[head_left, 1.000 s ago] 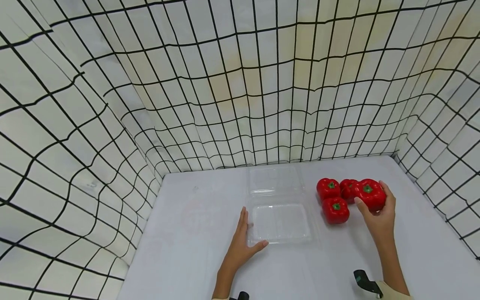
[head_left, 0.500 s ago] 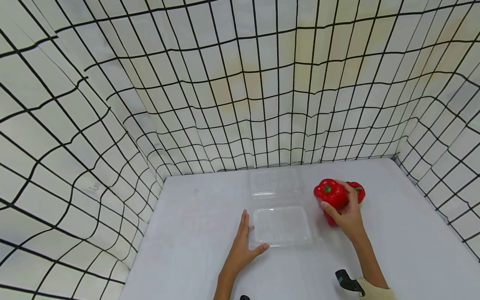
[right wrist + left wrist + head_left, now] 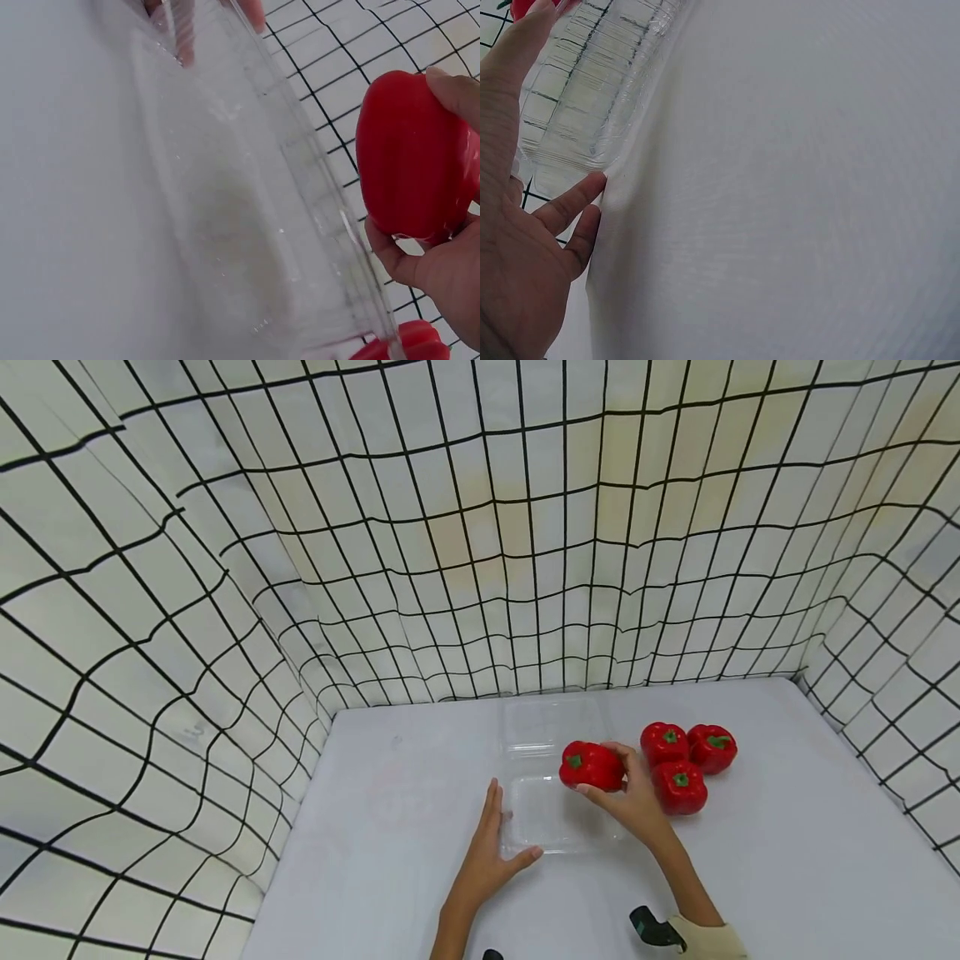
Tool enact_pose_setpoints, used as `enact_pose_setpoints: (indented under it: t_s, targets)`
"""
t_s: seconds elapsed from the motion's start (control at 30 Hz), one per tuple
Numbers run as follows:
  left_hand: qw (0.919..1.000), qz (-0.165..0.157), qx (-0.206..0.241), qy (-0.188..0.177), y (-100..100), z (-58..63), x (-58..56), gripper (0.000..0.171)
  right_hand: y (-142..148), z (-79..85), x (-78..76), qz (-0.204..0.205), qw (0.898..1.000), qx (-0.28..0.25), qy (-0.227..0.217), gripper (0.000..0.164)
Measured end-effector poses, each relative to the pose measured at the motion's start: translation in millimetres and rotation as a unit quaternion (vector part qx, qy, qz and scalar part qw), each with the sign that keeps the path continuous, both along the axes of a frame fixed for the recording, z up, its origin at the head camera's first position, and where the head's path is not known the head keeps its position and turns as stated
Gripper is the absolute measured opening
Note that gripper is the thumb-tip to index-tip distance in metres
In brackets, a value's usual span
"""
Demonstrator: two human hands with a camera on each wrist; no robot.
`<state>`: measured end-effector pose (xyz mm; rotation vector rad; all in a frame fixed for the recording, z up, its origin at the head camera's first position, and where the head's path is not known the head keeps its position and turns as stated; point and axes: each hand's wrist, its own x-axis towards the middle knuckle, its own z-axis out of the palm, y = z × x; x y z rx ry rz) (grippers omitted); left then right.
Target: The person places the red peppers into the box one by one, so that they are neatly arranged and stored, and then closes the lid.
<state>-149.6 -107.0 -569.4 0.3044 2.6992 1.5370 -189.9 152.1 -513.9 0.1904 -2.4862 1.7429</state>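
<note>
My right hand [image 3: 633,797] grips a red bell pepper [image 3: 591,766] between thumb and fingers, its green stem turned to the left. The pepper is held over the clear plastic clamshell container [image 3: 555,827], which lies with its lid [image 3: 553,724] folded back toward the far edge. In the right wrist view the pepper [image 3: 412,154] hangs above the container's rim. My left hand [image 3: 480,860] rests at the container's left side, fingers straight along it and thumb spread at the near corner. In the left wrist view two fingertips [image 3: 592,184] are right at the container's edge.
Three more red bell peppers [image 3: 678,787] stand grouped on the white table [image 3: 390,827] to the right of the container. A black wire grid [image 3: 450,610] over white sheeting rises at the back and both sides.
My right hand has lifted one bell pepper from the far right of the group and carried it left over the container. The left hand has stayed at the container's side.
</note>
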Motion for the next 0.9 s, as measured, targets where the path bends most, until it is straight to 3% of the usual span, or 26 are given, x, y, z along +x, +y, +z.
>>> enact_pose_setpoints:
  t_s: [0.3, 0.6, 0.9]
  targets:
    - [0.9998, -0.005, -0.02, 0.006, -1.7, -1.8, -0.6, 0.111, -16.0, -12.1, -8.2, 0.004, 0.999, 0.038, 0.0, 0.079]
    - [0.9999, 0.001, -0.012, -0.002, 0.3, 0.3, -1.2, 0.11, -30.9, -15.3, -15.4, -0.02, 0.998, 0.051, -0.026, 0.081]
    - [0.9999, 0.002, -0.017, -0.002, 1.0, 1.9, -1.3, 0.11, -53.4, -23.0, -23.3, -0.014, 0.995, 0.083, -0.051, 0.077]
